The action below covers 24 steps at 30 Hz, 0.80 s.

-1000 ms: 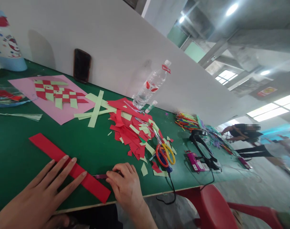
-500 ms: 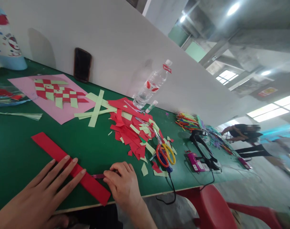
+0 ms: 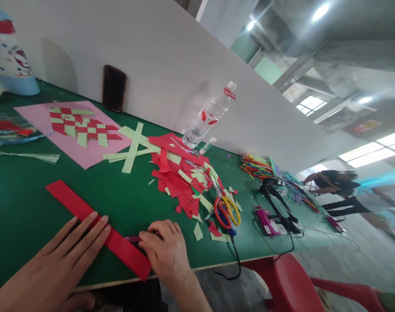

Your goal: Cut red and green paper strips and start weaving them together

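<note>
A folded-looking red paper strip (image 3: 129,255) lies slantwise on the green table near its front edge. My left hand (image 3: 66,255) rests on the strip from the left, its fingers stretched out and the tips pressing the paper flat. Just right of the strip, my right hand (image 3: 168,249) is closed in a pinch around a slim purple tool (image 3: 132,239). The tool's tip points left at the strip's edge. Fingers hide most of it, so its exact kind does not show.
Red and pale green paper scraps (image 3: 181,190) are heaped ahead, with yellow-and-red-handled scissors (image 3: 230,211) on their right. Behind stand a water bottle (image 3: 207,119), a glue stick (image 3: 208,146) and a phone (image 3: 114,88). A woven paper fish (image 3: 83,125) lies on pink paper (image 3: 85,160).
My left fingers have drawn slightly closer together on the strip. My right hand has shifted a little left with the purple tool. The whole view has moved slightly.
</note>
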Motion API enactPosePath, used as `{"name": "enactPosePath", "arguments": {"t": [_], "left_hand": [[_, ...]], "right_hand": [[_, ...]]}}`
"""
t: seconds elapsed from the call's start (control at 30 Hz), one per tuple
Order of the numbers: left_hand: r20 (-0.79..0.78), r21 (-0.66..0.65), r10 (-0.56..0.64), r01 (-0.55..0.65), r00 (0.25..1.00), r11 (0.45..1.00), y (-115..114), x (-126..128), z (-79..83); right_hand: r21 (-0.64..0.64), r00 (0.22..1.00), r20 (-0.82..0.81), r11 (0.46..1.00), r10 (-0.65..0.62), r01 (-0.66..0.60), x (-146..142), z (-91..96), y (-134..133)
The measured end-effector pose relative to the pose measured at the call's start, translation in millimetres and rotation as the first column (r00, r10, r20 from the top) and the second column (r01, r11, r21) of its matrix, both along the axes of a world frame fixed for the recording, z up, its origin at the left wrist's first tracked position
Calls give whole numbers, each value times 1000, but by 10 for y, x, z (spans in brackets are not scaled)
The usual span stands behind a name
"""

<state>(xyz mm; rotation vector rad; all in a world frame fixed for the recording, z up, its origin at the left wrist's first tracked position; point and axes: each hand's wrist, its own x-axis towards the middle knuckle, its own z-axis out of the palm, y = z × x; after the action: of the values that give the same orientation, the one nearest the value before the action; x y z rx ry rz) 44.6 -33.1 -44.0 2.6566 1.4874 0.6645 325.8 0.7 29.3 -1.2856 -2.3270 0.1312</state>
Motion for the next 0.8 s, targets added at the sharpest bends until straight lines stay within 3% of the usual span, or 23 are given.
{"name": "enactPosePath", "arguments": {"t": [0.37,0.53,0.8], "left_hand": [[-23,51,-58,59,998,997,31,-3,71],[-8,36,-57,57,998,998,16,-11,42],[-15,50,-74,75,997,996,20,-14,27]], "right_hand": [[-16,1000,4,1000,11,-11,-21,46,0],[-6,1000,-9,1000,-27,26,-3,64,-17],[-2,1000,-6,1000,13,-13,-60,20,12]]}}
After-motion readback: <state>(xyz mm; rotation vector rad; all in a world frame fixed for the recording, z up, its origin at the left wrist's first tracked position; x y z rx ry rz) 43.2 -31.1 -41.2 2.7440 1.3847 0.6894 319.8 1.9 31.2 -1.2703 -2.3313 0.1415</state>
